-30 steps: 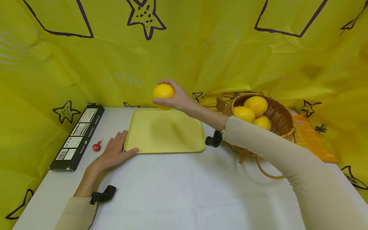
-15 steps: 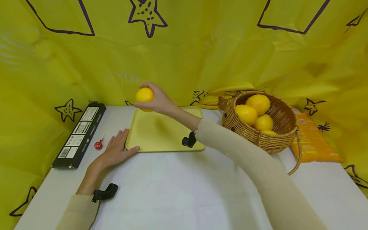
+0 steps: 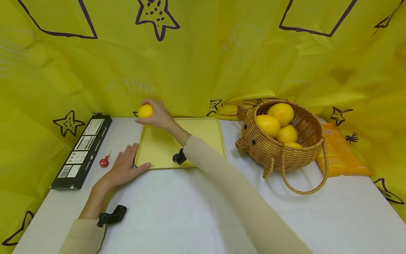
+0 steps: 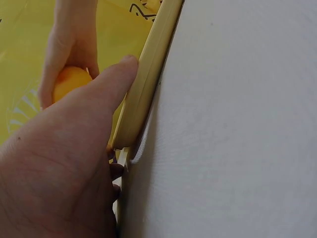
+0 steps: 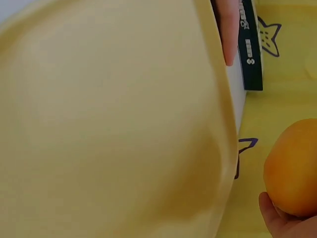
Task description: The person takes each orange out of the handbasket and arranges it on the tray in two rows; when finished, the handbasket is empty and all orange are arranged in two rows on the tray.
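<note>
My right hand (image 3: 159,116) grips a yellow-orange mango (image 3: 145,111) above the back left corner of the pale yellow tray (image 3: 187,141). In the right wrist view, the mango (image 5: 292,168) shows smooth and rounded at the right edge, with a fingertip under it. My left hand (image 3: 124,168) lies with fingers straight along the tray's left side, its thumb over the near left corner. From the left wrist, the thumb (image 4: 116,79) shows against the tray's rim (image 4: 141,94). Several more mangoes (image 3: 281,114) sit in a wicker basket (image 3: 266,155) at the right.
A long black box (image 3: 81,153) lies at the left table edge, with a red-wrapped lollipop (image 3: 104,162) beside it. An orange packet (image 3: 344,151) lies behind and right of the basket. A yellow patterned cloth (image 3: 196,63) hangs behind the white-covered table (image 3: 177,204).
My right hand has carried the mango leftward across the tray, and a little lower, to its back left corner. The left hand keeps its place at the tray's side.
</note>
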Motion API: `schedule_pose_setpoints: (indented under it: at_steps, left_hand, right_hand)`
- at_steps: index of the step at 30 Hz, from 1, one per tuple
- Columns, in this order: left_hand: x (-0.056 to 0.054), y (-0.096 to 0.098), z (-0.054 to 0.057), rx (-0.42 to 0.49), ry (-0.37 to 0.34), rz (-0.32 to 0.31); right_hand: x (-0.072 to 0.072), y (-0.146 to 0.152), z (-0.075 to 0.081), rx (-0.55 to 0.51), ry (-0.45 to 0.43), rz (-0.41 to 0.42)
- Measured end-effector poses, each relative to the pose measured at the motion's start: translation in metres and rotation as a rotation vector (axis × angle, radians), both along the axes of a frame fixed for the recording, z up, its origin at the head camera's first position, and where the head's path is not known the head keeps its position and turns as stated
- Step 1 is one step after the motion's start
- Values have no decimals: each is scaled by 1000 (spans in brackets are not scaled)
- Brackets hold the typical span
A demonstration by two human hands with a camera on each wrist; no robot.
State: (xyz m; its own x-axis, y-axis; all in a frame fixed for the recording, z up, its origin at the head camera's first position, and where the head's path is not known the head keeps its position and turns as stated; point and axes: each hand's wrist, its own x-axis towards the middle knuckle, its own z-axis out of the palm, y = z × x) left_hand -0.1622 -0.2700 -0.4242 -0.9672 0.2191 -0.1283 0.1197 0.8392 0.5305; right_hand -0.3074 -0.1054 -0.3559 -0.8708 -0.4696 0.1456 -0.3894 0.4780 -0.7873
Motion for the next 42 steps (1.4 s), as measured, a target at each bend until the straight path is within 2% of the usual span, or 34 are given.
schedule_pose_setpoints:
  at_steps: [10, 17, 23, 30, 35, 42]
  left_hand:
    - [1, -1, 0, 6, 3, -6]
    - [2, -1, -2, 7, 13, -3]
    - [4, 0, -1, 8, 9, 4]
    - [0, 3, -3, 2, 14, -1]
    - [-1, 3, -5, -5, 8, 2]
    - [0, 1, -1, -3, 4, 6]
  right_hand:
    - [-4, -11, -16, -81, -99, -90]
    - [-3, -15, -29, -173, -127, -126]
    - [-4, -22, -41, -160, -145, -156]
    - [-6, -23, -44, -153, -151, -226]
    - [-5, -22, -44, -153, -165, -230]
    - [-8, -28, -46, -183, -179, -201]
